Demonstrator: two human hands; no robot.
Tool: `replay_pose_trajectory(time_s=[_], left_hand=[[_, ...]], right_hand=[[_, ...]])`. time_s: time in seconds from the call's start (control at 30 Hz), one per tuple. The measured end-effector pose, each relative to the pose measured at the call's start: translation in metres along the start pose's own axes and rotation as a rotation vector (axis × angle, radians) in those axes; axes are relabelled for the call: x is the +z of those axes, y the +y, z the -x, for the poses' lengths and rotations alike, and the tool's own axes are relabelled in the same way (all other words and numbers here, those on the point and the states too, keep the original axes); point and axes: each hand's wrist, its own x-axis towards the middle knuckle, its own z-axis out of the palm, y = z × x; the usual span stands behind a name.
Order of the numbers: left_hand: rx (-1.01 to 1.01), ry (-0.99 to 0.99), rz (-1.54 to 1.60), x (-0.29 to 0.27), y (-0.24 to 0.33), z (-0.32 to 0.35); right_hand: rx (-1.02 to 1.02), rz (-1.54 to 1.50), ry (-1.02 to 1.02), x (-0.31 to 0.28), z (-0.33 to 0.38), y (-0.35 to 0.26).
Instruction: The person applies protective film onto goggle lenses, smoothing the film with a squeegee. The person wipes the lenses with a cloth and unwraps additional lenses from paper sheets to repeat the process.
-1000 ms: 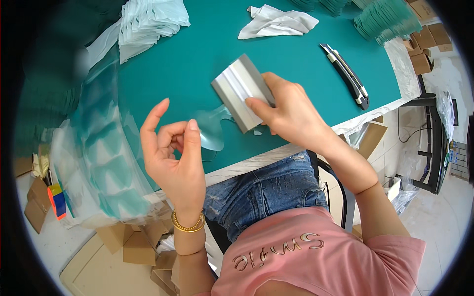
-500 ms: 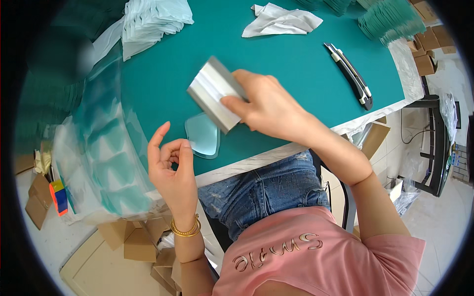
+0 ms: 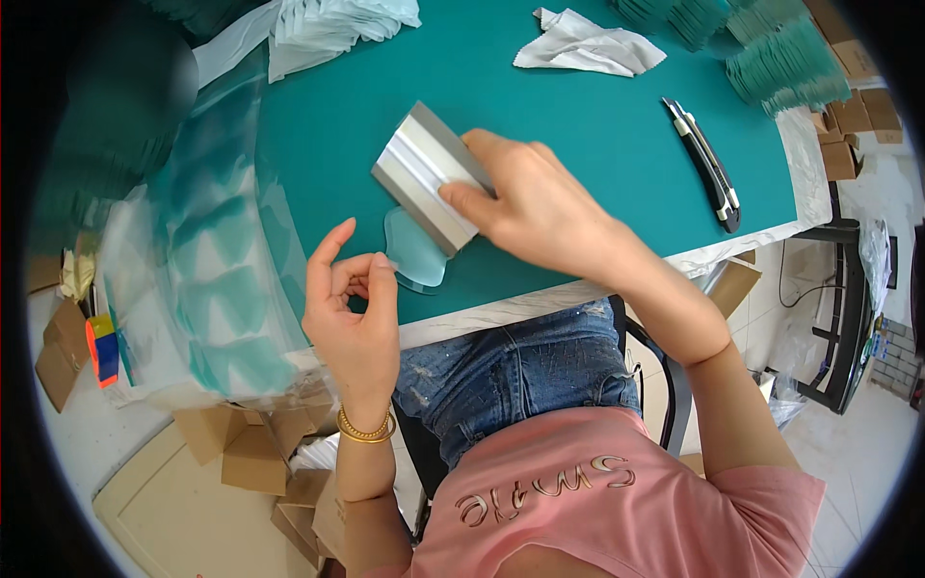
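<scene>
My right hand point(image 3: 540, 197) grips a wide silver squeegee point(image 3: 416, 159) with grey edges, thumb on its near face. Below its lower end lies a small, rounded, pale blue-green film piece point(image 3: 416, 252), partly covered by the tool in this view. A second outline shows along its lower edge. Thumb and index finger of my left hand point(image 3: 349, 299) are pinched together at the film's left edge, seemingly on a small clear tab of it. The other fingers curl, the little finger raised.
A black utility knife point(image 3: 706, 173) lies at the right, a crumpled white cloth point(image 3: 588, 43) at the back. Stacked white sheets point(image 3: 332, 29) stand back left, with clear film sheets point(image 3: 217, 250) along the left edge. Greenish stacked pieces point(image 3: 785, 63) fill the far right corner.
The view has shifted, so the table things sit farther right. The squeegee remains in my right hand above the film piece, and my left hand stays pinched at its edge.
</scene>
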Motion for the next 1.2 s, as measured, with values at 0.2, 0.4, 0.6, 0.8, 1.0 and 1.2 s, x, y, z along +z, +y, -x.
replay_pose_trajectory(time_s=[0.2,0.4,0.6,0.8,1.0,1.2], left_hand=[[0.114,0.099,-0.088,0.005,-0.005,0.003],[0.143,0.188,0.081,0.006,-0.008,0.005],[0.212,0.282,0.144,0.005,-0.011,0.004],[0.224,0.273,0.175,0.006,-0.01,0.005],[0.203,0.275,0.188,0.002,-0.014,0.006],[0.209,0.235,0.197,0.005,-0.015,0.004]], right_hand=[[-0.052,-0.001,-0.084,0.007,0.008,-0.01],[-0.078,0.071,0.023,0.002,0.001,-0.002],[-0.042,-0.013,-0.158,0.007,0.006,-0.022],[-0.138,0.049,-0.05,0.021,0.013,-0.011],[-0.121,0.015,-0.111,0.012,0.01,-0.022],[-0.228,0.059,-0.133,0.02,0.025,-0.002]])
